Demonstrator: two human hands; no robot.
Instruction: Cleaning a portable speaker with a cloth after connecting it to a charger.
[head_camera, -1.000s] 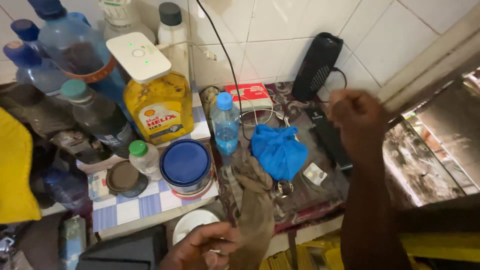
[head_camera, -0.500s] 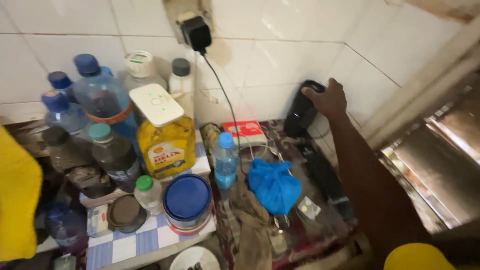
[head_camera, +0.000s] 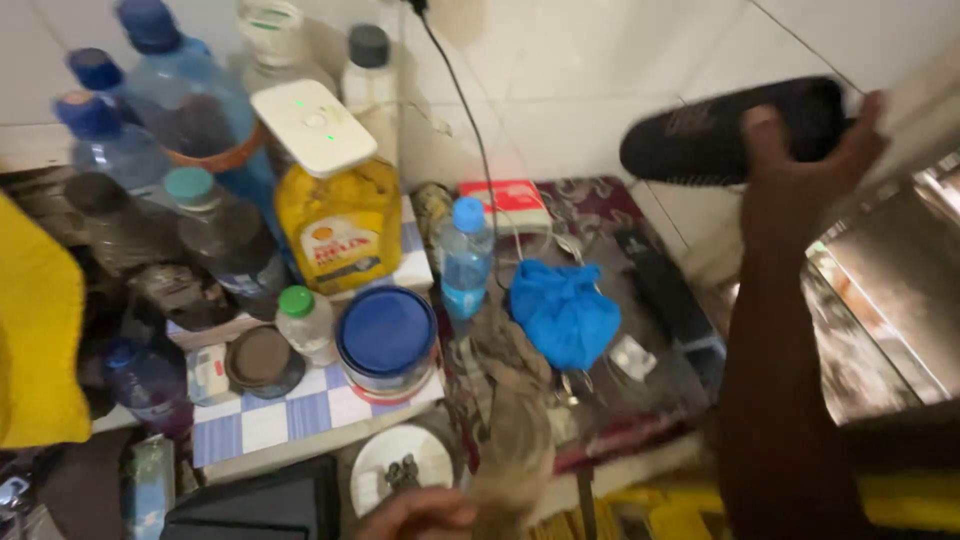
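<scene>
My right hand (head_camera: 800, 150) grips a black oblong speaker-like device (head_camera: 720, 135) and holds it in the air near the tiled wall, above the patterned cloth (head_camera: 600, 215). My left hand (head_camera: 420, 515) shows only at the bottom edge and holds the lower end of a brownish rag (head_camera: 510, 420) that drapes over the cloth's front. A blue crumpled bag (head_camera: 565, 310) lies between the two hands. A small clear water bottle with a blue cap (head_camera: 467, 260) stands just left of it.
A yellow oil jug (head_camera: 335, 225) with a white box on top, several plastic bottles (head_camera: 190, 120), a blue-lidded tin (head_camera: 385, 335) and a brown lid (head_camera: 262, 358) crowd the checkered shelf at left. A black cable (head_camera: 470, 120) runs down the wall. A red box (head_camera: 505, 195) lies behind. A metal sink (head_camera: 890, 300) lies right.
My right hand has closed on the black device by the wall and lifted it up, tilted sideways. The view has shifted closer and lower; my left hand still holds the rag.
</scene>
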